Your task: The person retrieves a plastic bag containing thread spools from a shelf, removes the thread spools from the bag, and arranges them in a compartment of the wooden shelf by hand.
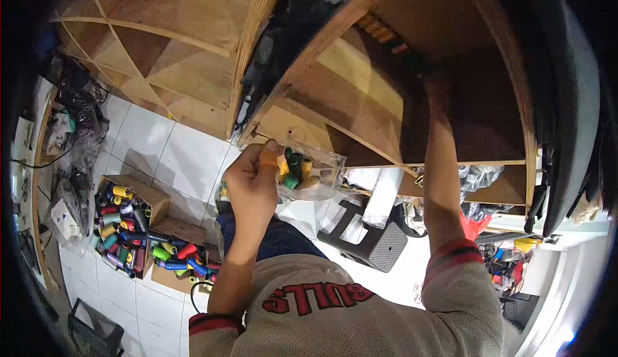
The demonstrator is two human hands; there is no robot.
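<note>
My left hand (252, 172) is closed at the middle of the view, gripping the edge of a clear plastic bag (331, 175). Inside the bag are green and yellow thread spools (294, 169). My right hand (439, 90) reaches deep into a dark wooden shelf compartment (479, 106) at the upper right. Its fingers are lost in shadow, near the end of a row of orange and green spools (386, 35) along the back of the compartment. Whether that hand holds anything does not show.
Two cardboard boxes (177, 228) of coloured thread spools stand on the white tiled floor (187, 164) at the lower left. Below the shelf is a dark stool (373, 244). Another wooden shelf unit (187, 9) rises at the upper left. Plastic-wrapped items (84, 138) lie at the far left.
</note>
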